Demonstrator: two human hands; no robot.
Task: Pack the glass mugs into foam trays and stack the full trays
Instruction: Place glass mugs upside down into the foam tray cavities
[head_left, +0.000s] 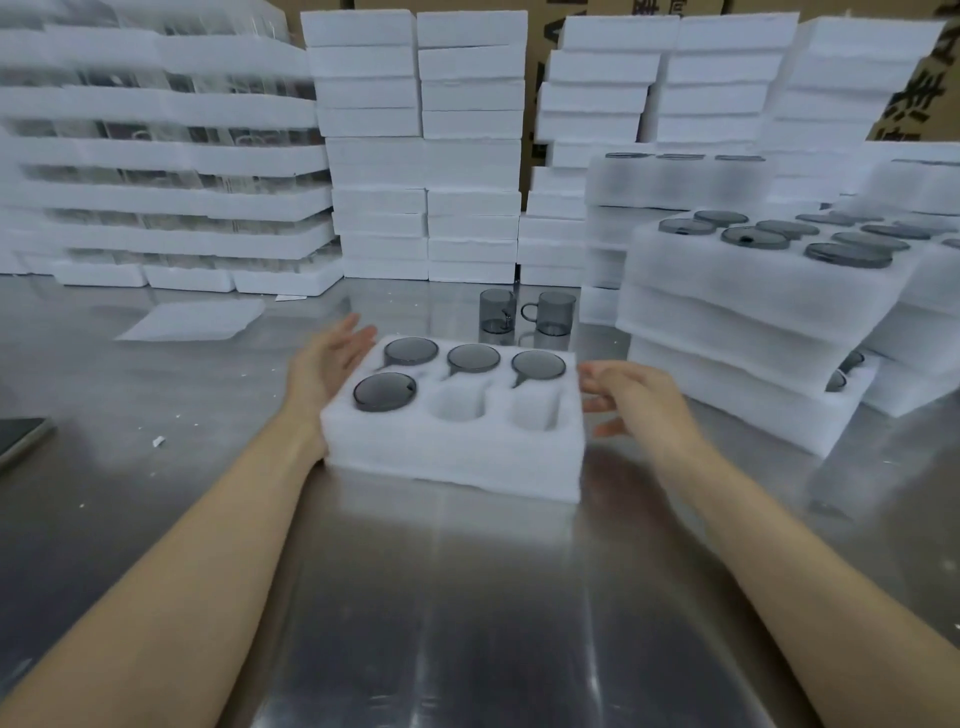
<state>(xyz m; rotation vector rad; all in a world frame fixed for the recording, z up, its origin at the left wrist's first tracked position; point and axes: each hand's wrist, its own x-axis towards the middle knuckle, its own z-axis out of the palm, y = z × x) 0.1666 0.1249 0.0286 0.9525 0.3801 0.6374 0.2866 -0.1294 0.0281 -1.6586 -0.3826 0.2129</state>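
We look down on a steel table (467, 597) with one white foam tray (452, 457) lying flat in the middle of it, between our two hands. The tray has six round pockets in two rows. The far row is full: a smoky grey glass mug sits in the left pocket (411, 351), another in the middle (474, 358) and a third in the right (538, 365). In the near row only the left pocket holds a mug (385, 392); the middle pocket (457, 402) and the right pocket (535, 408) are bare foam.

Our left hand (327, 364) lies along the tray's left side, fingers straight and palm turned toward the foam, grasping nothing. Our right hand (631, 397) is just beside the tray's right wall, fingers loosely spread and released; we cannot tell whether it touches the foam.

Beyond the tray two loose grey mugs stand upright on the table, one on the left (497, 310) and one on the right (555, 313), close together. To the right rises a stack of filled trays (753, 322), with mug rims showing in its top layer. Tall stacks of white foam blocks (421, 156) line the back, with cardboard cartons (909, 93) behind them. A flat foam sheet (195, 321) lies on the table at far left, and a dark flat object (21, 439) sits at the left edge.
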